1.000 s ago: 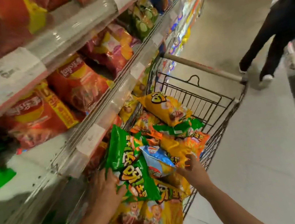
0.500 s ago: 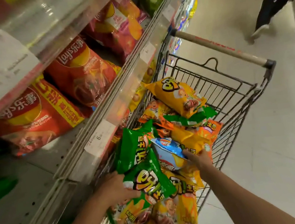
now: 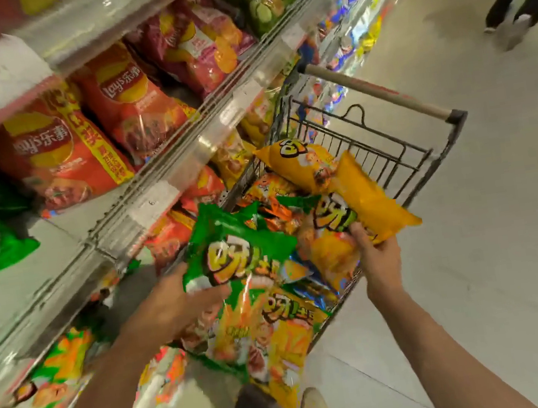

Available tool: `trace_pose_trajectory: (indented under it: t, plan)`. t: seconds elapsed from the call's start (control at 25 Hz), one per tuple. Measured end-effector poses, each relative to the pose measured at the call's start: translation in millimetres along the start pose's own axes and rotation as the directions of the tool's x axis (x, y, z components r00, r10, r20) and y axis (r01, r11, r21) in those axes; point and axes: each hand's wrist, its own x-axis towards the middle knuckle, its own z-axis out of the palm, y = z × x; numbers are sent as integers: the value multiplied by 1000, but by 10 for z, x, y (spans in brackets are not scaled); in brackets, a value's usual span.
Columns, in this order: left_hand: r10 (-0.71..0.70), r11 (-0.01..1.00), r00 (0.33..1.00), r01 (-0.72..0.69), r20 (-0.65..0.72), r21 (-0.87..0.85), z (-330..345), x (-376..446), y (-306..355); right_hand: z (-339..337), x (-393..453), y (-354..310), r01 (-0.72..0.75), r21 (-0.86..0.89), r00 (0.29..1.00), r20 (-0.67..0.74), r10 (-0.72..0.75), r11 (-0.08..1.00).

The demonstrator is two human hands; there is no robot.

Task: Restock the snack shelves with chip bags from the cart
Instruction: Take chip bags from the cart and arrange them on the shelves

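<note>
Left hand (image 3: 174,303) grips a green chip bag (image 3: 235,246); right hand (image 3: 377,257) grips a yellow chip bag (image 3: 371,203) above the wire cart (image 3: 426,154), beside stocked snack shelves (image 3: 156,199).

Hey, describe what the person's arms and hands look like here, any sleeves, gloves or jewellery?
Both forearms are bare as far as the frame shows: no sleeves in view. The left hand and right hand wear no gloves, and no watch, ring or bracelet shows.

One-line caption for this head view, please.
Left hand grips a green chip bag, right hand a yellow one, over the cart.
</note>
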Motion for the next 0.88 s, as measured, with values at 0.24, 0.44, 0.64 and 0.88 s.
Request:
trace_pose_trajectory:
  t: [0.24, 0.44, 0.64, 0.88]
  plan:
    - [-119, 969, 961, 57, -250, -241, 62, -795, 62, -105, -37, -501, -100, 144, 973, 221, 67, 984]
    - [-202, 921, 913, 54, -353, -387, -73, -1364, -188, -1, -437, -680, -108, 76, 913, 403, 69, 991]
    - [-231, 884, 882, 14, -411, -467, -318, -2036, -556, 196, -1248, -867, -139, -5, 804, 583, 116, 990]
    - [-261, 797, 893, -14, -366, -603, -445, -3055, -1359, 552, -2749, -720, -154, -118, 638, 747, 190, 981]
